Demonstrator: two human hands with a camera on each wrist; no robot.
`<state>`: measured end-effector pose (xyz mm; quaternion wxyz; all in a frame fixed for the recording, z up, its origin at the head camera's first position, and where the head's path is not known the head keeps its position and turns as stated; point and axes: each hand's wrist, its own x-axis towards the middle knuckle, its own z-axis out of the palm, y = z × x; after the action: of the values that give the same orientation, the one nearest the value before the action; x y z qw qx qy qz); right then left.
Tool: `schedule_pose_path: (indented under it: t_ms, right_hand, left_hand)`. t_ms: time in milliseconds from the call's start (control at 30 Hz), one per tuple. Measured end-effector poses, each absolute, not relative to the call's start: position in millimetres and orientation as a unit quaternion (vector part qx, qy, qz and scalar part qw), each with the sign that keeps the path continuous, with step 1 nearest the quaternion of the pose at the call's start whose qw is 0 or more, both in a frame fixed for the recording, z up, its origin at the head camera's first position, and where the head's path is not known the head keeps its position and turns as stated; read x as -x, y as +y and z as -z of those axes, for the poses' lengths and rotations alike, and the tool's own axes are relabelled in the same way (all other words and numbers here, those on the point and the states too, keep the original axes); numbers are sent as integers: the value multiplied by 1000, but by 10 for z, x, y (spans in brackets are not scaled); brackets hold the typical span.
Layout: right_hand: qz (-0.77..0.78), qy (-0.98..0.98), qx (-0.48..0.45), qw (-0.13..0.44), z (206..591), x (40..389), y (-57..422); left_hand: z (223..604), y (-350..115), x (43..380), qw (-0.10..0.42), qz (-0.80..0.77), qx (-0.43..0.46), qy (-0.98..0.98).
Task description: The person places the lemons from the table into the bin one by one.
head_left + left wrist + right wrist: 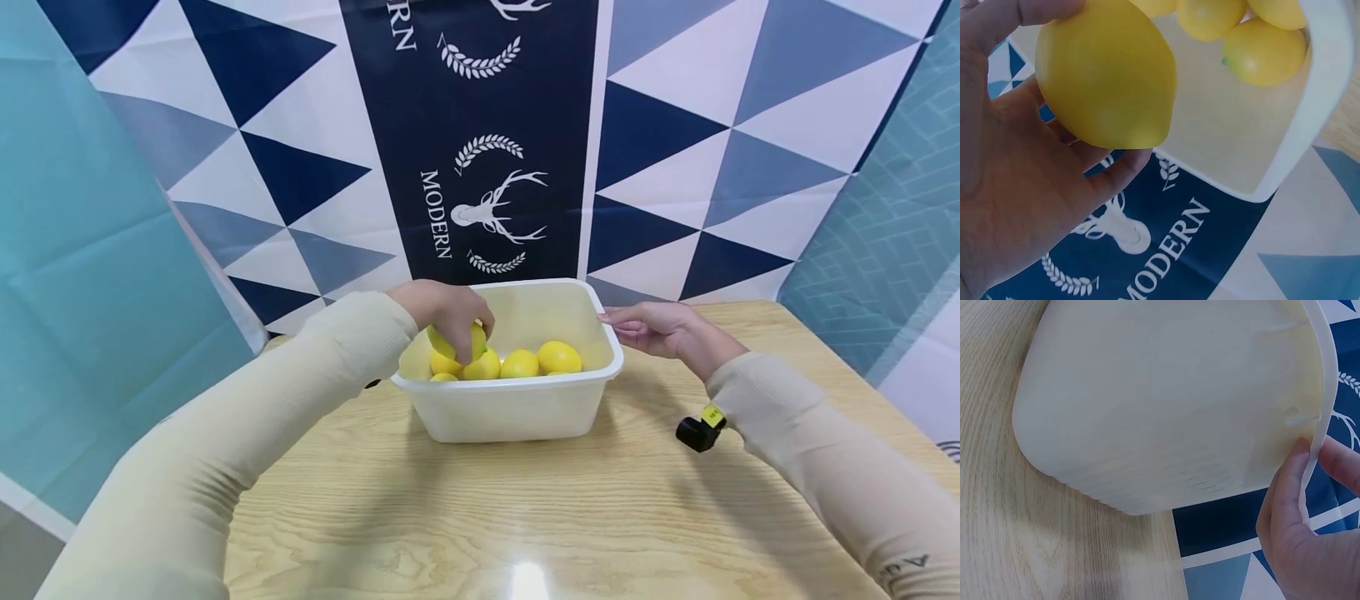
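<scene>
A white plastic basin (517,408) stands on the wooden table, with several yellow lemons (558,357) on its floor. My left hand (448,315) is over the basin's left part and grips one lemon (1107,75), thumb and fingers around its sides. In the left wrist view that lemon hangs above the basin's rim level, apart from the lemons (1265,51) lower down. On the other side my right hand (660,329) pinches the basin's right rim. The right wrist view shows its fingers (1288,494) under the rim outside and the thumb over it.
The light wooden table (480,517) extends in front of the basin and to its right. Behind stands a patterned cloth (487,125) with triangles, a deer head and lettering. A black wrist camera (701,432) sits on the right sleeve.
</scene>
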<state>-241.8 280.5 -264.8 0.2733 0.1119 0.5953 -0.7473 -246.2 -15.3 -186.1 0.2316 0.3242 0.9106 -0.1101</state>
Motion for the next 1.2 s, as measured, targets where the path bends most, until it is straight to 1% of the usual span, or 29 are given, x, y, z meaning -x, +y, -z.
schedule_pose_path:
  t_ms: [233, 467, 567, 733, 900, 1067, 1200]
  right_hand:
    - [744, 599, -103, 277, 2630, 2428, 2750]
    - [745, 597, -103, 280, 2622, 2436, 2706]
    - [746, 596, -103, 279, 2619, 2436, 2711]
    - [747, 597, -103, 275, 2615, 2430, 2738]
    - [747, 595, -112, 273, 2626, 2418, 2761]
    - [742, 602, -113, 271, 2636, 2398, 2772]
    - [738, 612, -108, 263, 2630, 2379, 2790]
  left_hand:
    - [1982, -169, 2468, 265, 121, -299, 909]
    - [2001, -201, 2431, 336, 144, -239, 900]
    - [1993, -190, 2425, 352, 140, -218, 900]
    - [1994, -180, 2418, 350, 133, -228, 899]
    - [1993, -193, 2383, 332, 125, -244, 902]
    - [2005, -200, 2369, 305, 124, -279, 902]
    - [2015, -212, 2402, 266, 114, -325, 900]
